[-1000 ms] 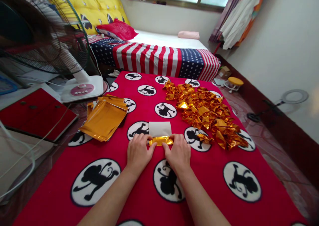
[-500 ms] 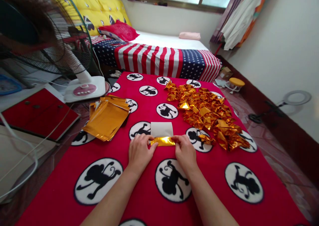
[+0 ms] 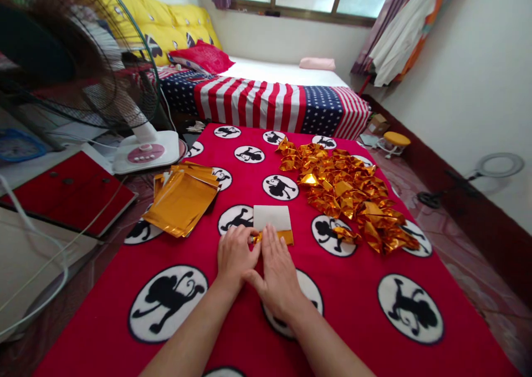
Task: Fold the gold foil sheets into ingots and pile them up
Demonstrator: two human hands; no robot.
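A sheet of foil paper [image 3: 272, 217] lies on the red cloth, its pale side up and its near edge folded over into a gold strip. My left hand [image 3: 236, 255] pinches the left end of that strip between thumb and fingers. Flat across the strip rest the outstretched fingers of my right hand [image 3: 276, 269], its thumb reaching over to my left hand. Part of the gold fold is hidden under these fingers. To the right, a small folded gold piece [image 3: 346, 235] sits apart from a heap of folded gold foil pieces [image 3: 341, 186].
A stack of gold foil sheets [image 3: 183, 199] lies at the left of the cloth [image 3: 187, 360], which bears monkey prints. Beyond it stands a fan [image 3: 145, 151]. A bed [image 3: 270, 100] spans the back. On the floor at right are a yellow stool [image 3: 397, 138] and a ring-shaped stand [image 3: 499, 163].
My right hand has let go of the strip's right end and moved left, laying its fingers flat on the fold. My left hand keeps its pinch. The view has shifted slightly.
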